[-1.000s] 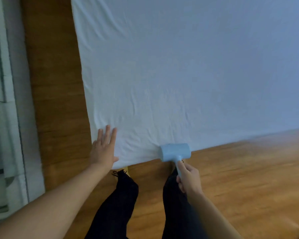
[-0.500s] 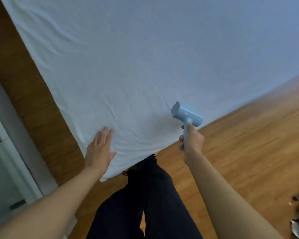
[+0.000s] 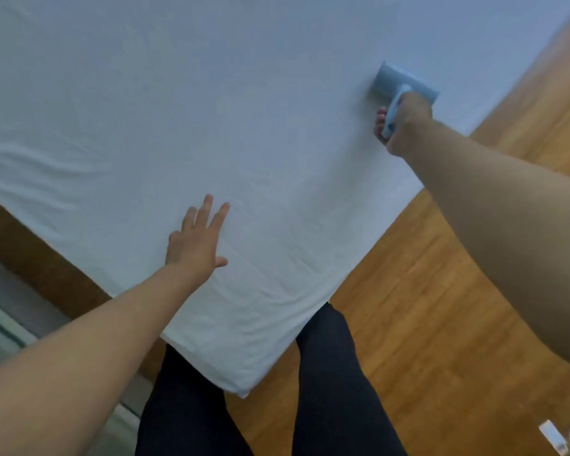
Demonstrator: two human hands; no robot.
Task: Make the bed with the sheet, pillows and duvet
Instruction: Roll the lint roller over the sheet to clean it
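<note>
A white sheet (image 3: 244, 110) covers the mattress and fills most of the view, with light creases near its corner at the bottom centre. My left hand (image 3: 196, 245) lies flat on the sheet near that corner, fingers straight and spread. My right hand (image 3: 400, 121) grips the handle of a light blue roller tool (image 3: 405, 83), whose head rests on the sheet close to the bed's right edge. No pillows or duvet are in view.
Wooden floor (image 3: 441, 324) runs along the right side and the left edge of the bed. My dark-trousered legs (image 3: 326, 390) stand at the bed's corner. A pale cabinet or wall base (image 3: 0, 324) is at lower left. Small white items (image 3: 560, 439) lie at bottom right.
My right hand has carried the blue roller up and to the right across the sheet. My left hand stays flat near the corner. The view has tilted and shifted over the bed.
</note>
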